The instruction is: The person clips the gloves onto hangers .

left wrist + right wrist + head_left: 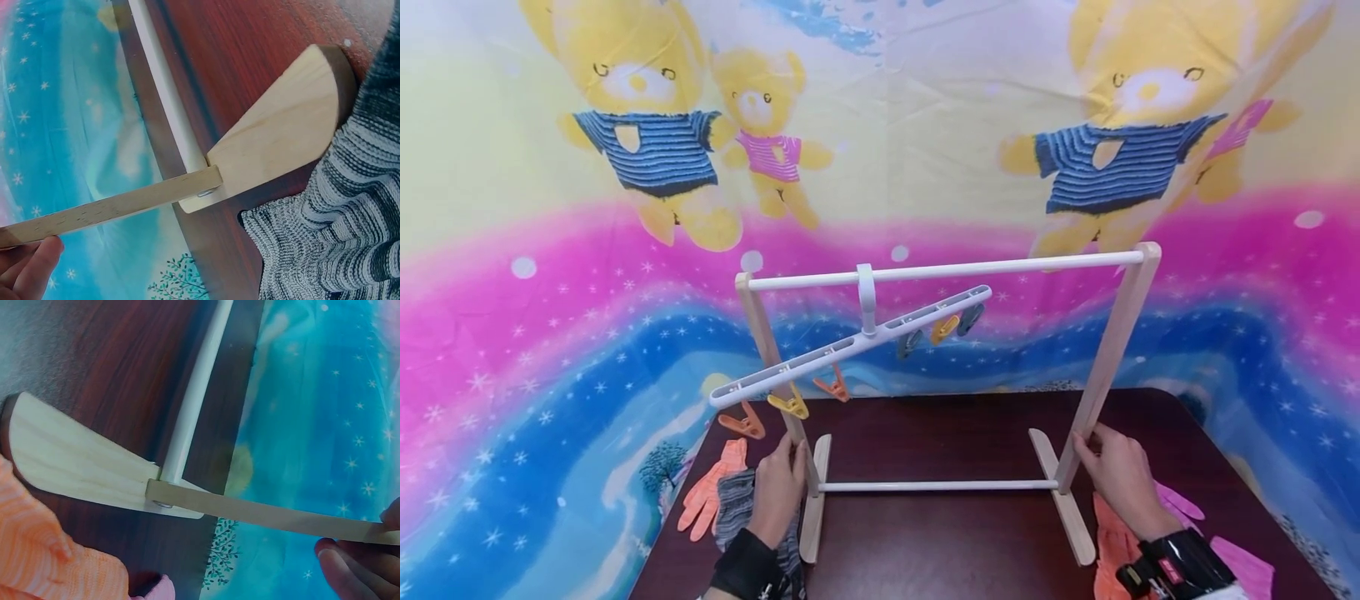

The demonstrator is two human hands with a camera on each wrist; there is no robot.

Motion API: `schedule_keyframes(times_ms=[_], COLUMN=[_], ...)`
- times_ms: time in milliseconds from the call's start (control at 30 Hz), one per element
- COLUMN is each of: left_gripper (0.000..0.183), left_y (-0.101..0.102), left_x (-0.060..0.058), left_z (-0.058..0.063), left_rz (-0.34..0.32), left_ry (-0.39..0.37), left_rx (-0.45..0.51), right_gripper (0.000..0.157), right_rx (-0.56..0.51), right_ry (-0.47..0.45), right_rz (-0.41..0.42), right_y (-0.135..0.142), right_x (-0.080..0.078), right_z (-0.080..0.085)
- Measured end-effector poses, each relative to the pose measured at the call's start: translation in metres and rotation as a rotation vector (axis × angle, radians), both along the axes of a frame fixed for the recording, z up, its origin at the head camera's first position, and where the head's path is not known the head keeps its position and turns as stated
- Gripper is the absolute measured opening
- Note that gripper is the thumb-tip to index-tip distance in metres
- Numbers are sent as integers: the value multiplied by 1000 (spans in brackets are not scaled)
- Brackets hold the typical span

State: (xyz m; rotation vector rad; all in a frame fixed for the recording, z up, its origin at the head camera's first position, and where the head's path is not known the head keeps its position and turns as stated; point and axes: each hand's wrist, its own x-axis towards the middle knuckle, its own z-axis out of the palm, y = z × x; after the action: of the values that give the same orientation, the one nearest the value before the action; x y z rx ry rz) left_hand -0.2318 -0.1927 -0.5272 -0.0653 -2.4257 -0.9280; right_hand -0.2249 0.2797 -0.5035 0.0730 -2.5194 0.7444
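Note:
A wooden drying rack (pixel 1108 358) with white crossbars stands upright on the dark table. My left hand (pixel 777 492) grips its left post low down, and my right hand (pixel 1123 475) holds the right post at about the same height. In the left wrist view, fingertips (pixel 44 262) press against the post's edge; in the right wrist view, fingers and thumb pinch the other post (pixel 269 517). From the top bar hangs a grey-white clip hanger (pixel 850 342), tilted down to the left, carrying orange, yellow and grey-green clothespins (pixel 788 404).
Left of the rack lie an orange glove (pixel 706 492) and a grey striped knit piece (pixel 350 212). On the right are another orange knit piece (pixel 56 550) and pink gloves (pixel 1243 567). Behind the table (pixel 925 542) hangs a bear-printed cloth (pixel 880 150).

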Motion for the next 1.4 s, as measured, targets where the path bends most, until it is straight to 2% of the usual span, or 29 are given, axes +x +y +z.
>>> schedule_keyframes(times_ms=[167, 400, 567, 800, 967, 1233, 1400], left_gripper=[14, 25, 35, 33, 29, 25, 27], left_y=[-3, -5, -8, -11, -10, -7, -6], left_x=[1, 5, 8, 13, 21, 33, 40], left_z=[1, -1, 1, 1, -1, -11, -17], left_rz=[-4, -18, 17, 82, 111, 131, 136], left_ry=[-21, -40, -57, -88, -146, -163, -193], left_rx=[20, 16, -35, -126, -141, -150, -158], right_gripper=[23, 27, 40, 62, 58, 38, 44], right_rx=[-8, 20, 54, 65, 70, 118, 97], right_ry=[-54, -68, -76, -198, -197, -80, -122], right_rz=[-6, -27, -48, -60, -61, -81, -76], right_y=[0, 3, 6, 11, 10, 5, -2], right_x=[0, 2, 8, 23, 32, 41, 48], right_z=[3, 5, 1, -3, -8, -14, -14])
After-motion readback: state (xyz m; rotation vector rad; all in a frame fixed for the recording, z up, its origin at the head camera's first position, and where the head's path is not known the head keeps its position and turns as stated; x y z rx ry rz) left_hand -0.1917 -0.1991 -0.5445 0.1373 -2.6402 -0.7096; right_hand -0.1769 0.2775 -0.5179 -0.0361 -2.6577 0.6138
